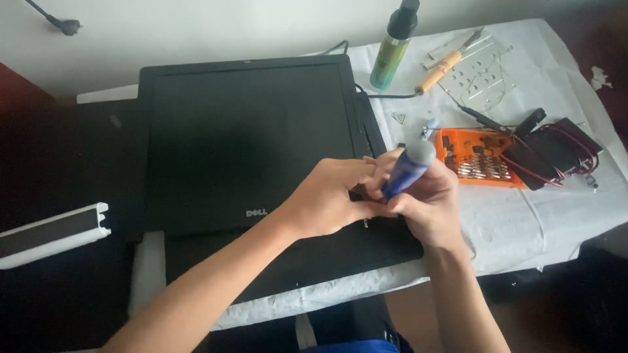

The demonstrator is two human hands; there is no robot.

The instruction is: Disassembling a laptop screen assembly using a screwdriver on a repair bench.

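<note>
Obs., head view. A black laptop (248,140), lid shut, lies flat on a white cloth (523,222) that covers the table. Both hands work at the laptop's near right corner.

Right hand (428,206): closed in a fist grip around a blue-handled screwdriver (409,171). The handle's grey cap points up and to the far right; the shaft runs down toward the laptop's edge, and the tip is hidden behind the fingers.

Left hand (327,199): comes in from the near left, fingers curled and pinched together right against the screwdriver shaft, touching the right hand. Whether it pinches a screw or only steadies the shaft, I cannot tell.

Surroundings, right of the laptop:
- orange bit case (477,160), open, rows of metal bits showing, just beside the hands on the far right.
- dark parts with red wires (556,153), touching the case's right side.
- green spray bottle (392,49) with a black cap, upright at the far edge near the laptop's far right corner.
- tool with a wooden handle (439,70) lying right of the bottle, next to a perforated metal plate (481,75).

Left of the laptop: a white strip (52,234) with a dark face, lying on a dark surface, well apart from the hands.
</note>
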